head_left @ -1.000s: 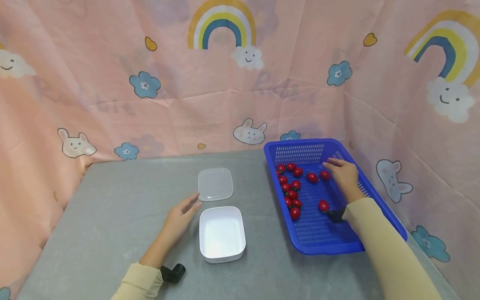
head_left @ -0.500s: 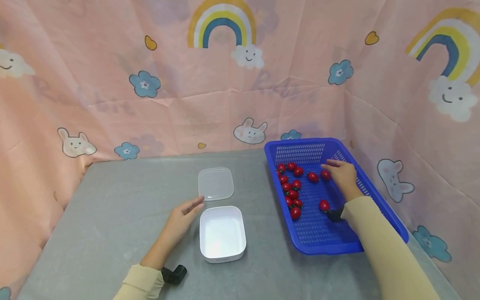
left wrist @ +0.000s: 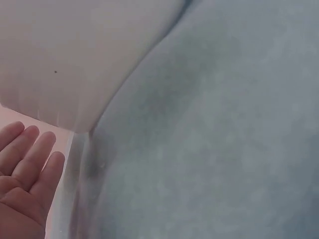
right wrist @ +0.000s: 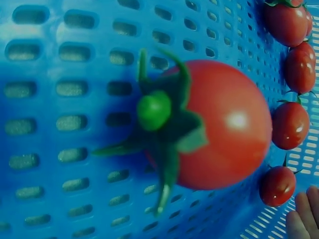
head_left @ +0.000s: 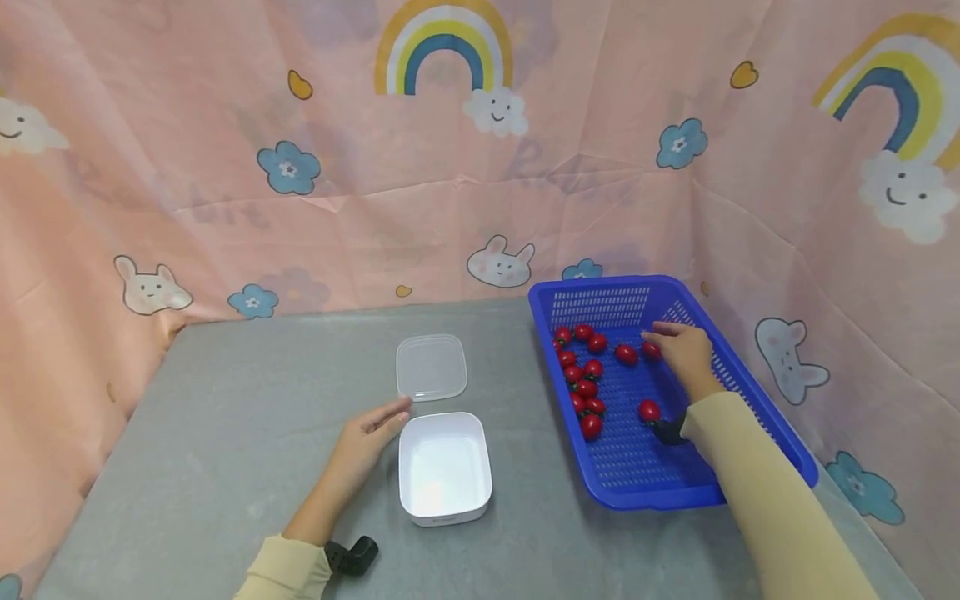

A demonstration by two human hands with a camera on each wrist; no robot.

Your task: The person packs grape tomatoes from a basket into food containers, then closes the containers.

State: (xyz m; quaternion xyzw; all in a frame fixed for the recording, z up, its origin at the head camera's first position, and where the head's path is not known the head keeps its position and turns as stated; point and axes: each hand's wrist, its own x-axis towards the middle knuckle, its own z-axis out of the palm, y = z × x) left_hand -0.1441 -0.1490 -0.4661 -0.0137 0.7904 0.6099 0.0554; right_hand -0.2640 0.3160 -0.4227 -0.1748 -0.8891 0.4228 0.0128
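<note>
Pink cloth with printed rainbows walls the far and right sides, meeting the grey table along its far edge. Bare grey runs from the left hand to the table's left edge, and a strip of it separates the white box from the blue basket. The left hand's fingers are loosely extended, grasping nothing, just left of the box, fingertips by the near edge of the clear lid; whether they touch is unclear. The right hand reaches over the basket's right rim, its fingers relaxed and free beside a tomato in the far part. Another lies just left, one sits nearer by the black wrist camera, and the remaining tomatoes line the basket's left wall. Blue mesh floor stretches from these to the near rim.
</note>
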